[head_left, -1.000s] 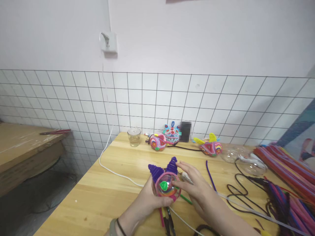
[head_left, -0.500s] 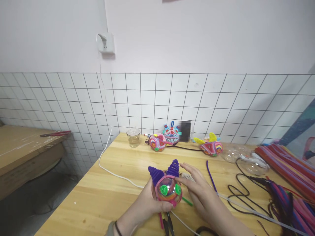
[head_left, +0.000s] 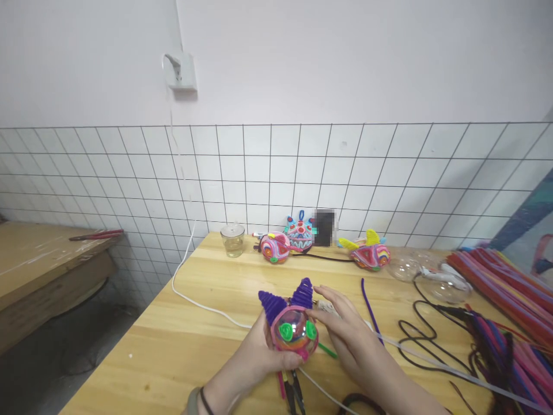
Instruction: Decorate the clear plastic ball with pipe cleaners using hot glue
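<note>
My left hand point(head_left: 268, 358) is closed around a clear plastic ball ornament point(head_left: 296, 321), its thumb along the lower front. Pink pipe cleaner rims the ball, two green coiled eyes point(head_left: 286, 331) sit on its front, and two purple pipe-cleaner ears point(head_left: 302, 294) stand on top. My right hand point(head_left: 348, 331) is at the ball's right side with fingers stretched out; a fingertip appears to touch the rim beside the right ear. Its thumb is hidden. A green pipe cleaner point(head_left: 327, 350) lies between the hands. Below the ball are dark-handled pliers or scissors point(head_left: 294, 395), partly hidden.
Decorated pipe-cleaner balls point(head_left: 275, 248) and a lidded glass cup point(head_left: 233, 239) stand at the table's back. On the right lie clear plastic balls point(head_left: 447, 286), a purple pipe cleaner point(head_left: 369, 305), a black cord point(head_left: 415, 346) and pipe-cleaner bundles point(head_left: 496, 288). A white cable point(head_left: 207, 308) crosses the table.
The view has shifted slightly. Both hands and the ball keep nearly the same pose, with the left hand still holding it.
</note>
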Motion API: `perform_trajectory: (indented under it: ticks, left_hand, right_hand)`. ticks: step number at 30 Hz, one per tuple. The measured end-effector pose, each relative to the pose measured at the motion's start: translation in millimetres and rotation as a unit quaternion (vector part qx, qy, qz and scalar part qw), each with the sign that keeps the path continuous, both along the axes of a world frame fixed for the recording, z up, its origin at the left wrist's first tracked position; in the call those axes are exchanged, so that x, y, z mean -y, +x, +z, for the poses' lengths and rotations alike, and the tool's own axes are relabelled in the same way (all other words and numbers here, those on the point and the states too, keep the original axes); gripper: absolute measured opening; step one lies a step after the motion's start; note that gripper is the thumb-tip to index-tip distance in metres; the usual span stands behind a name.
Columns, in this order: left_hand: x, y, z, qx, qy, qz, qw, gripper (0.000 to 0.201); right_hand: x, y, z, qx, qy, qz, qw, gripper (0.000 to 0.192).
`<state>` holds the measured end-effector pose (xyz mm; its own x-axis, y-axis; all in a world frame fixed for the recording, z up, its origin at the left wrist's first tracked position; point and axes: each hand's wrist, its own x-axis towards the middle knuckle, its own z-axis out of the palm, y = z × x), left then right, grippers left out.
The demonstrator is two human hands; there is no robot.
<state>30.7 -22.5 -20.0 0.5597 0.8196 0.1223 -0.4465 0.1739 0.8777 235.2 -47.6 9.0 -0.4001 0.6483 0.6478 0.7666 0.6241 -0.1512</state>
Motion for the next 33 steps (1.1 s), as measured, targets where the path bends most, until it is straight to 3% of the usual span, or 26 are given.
perform_trajectory:
  ticks: [9, 18, 25, 33]
  left_hand:
    - [4.8, 2.0, 6.2, -0.017, 0.017, -0.006, 1.000, 0.072]
    - [5.5, 2.5, 9.8, -0.007, 0.022, -0.025, 0.999, 0.072]
    - [6.2, 1.8, 10.1, 0.010, -0.014, -0.035, 0.999, 0.074]
    - [3.7, -0.7, 5.6, 0.006, -0.022, -0.014, 1.000, 0.072]
  right_hand:
    - [1.2, -10.9, -1.9, 0.029, 0.064, -0.015, 0.997, 0.051]
    - [0.3, -11.7, -5.1, 0.080, 0.065, -0.010, 0.995, 0.048]
    - [0.0, -11.9, -4.6, 0.034, 0.074, 0.015, 0.997, 0.043]
    - [9.2, -13.9, 10.5, -0.017, 0.084, 0.059, 0.995, 0.047]
